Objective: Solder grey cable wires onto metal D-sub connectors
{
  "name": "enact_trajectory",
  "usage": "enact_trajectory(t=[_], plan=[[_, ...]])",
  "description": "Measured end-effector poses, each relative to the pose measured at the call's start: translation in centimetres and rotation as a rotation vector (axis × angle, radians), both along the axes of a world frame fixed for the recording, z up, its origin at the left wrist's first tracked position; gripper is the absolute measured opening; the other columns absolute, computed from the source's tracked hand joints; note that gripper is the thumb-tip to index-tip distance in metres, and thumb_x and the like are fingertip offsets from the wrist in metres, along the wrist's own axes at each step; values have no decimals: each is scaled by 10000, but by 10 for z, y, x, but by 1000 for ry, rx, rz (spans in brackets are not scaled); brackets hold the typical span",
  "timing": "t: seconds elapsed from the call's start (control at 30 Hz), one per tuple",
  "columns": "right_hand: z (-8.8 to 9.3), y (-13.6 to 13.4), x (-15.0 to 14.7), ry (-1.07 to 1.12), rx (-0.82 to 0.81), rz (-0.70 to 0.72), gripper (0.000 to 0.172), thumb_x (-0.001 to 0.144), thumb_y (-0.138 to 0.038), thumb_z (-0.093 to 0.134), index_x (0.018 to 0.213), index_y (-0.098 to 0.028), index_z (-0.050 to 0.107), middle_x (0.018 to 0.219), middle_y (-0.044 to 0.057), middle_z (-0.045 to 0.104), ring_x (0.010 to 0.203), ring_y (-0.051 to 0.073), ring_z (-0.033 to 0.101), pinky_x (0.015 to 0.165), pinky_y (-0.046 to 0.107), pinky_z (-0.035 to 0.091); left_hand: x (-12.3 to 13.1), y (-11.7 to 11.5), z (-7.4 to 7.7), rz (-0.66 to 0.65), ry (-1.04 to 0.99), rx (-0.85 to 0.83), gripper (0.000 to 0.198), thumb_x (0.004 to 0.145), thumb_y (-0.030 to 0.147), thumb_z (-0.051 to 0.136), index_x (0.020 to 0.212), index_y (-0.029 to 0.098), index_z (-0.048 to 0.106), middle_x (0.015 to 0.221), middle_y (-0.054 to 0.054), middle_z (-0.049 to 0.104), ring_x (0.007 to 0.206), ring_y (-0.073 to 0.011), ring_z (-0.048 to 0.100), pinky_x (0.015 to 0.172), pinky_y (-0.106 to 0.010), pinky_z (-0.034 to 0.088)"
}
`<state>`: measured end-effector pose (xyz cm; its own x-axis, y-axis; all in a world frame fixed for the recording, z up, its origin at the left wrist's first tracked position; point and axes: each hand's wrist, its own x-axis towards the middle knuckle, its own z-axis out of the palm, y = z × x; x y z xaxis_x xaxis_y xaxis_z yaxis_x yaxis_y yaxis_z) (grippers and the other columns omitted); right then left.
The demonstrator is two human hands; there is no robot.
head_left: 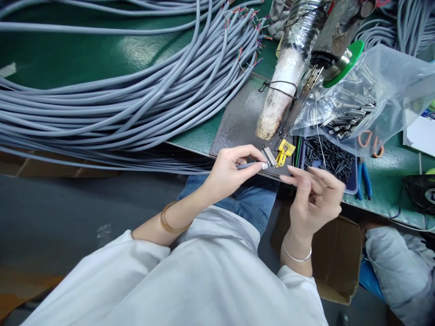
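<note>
My left hand [228,170] is closed in a pinch round the end of a grey cable [248,165], which trails off to the left below the table edge. Just past the fingertips lies a metal multi-pin connector [270,156]; whether the cable's wires touch it is hidden. A yellow clip-like fixture [284,152] sits right beside the connector. My right hand [314,197], slightly blurred, hovers at the table edge with loosely bent fingers apart and nothing visible in them. Close behind it hangs a thin solder wire [320,140] from a green-rimmed spool [350,63].
Many grey cables [142,108] cover the left side. A soldering iron [302,99] points down beside a wrapped white tube [280,102]. On the right are a clear bag [390,77] of connectors, a bin of black pieces [329,158], blue-handled pliers [364,180], and another person's sleeve [394,258].
</note>
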<state>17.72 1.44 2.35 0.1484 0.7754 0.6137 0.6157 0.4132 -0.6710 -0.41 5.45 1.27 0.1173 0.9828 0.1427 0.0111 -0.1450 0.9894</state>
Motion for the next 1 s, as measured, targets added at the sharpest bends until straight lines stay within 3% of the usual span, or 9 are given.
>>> enact_trajectory(t=[0.1,0.2,0.47,1.0], plan=[[-5,3,-5,-192,-20,21,161,917,-163,684,1056,-237,654,997,22,808,912,185,797,785,285,654,2,0,-3,31,4,-11,59,852,214,715,833,158,713,810,-32,719,634,-96,608,574,-200,464],[-9,10,-11,-264,4,110,104,934,-160,656,1009,-230,640,1097,53,793,1002,184,780,799,289,654,6,-1,-5,56,-15,-28,48,851,203,700,843,165,672,798,-24,683,616,-85,583,557,-193,451],[-14,24,-15,-224,38,91,84,926,-168,663,957,-234,619,1041,40,799,946,164,782,751,267,646,18,4,-2,122,-76,-61,52,808,161,674,802,168,623,743,-6,632,593,-73,545,547,-187,438],[0,32,-17,-186,92,132,164,851,-87,716,913,-223,647,1035,37,796,954,165,776,820,284,637,23,7,1,175,-188,-49,85,808,192,711,825,163,632,761,3,634,609,-63,567,560,-165,453]])
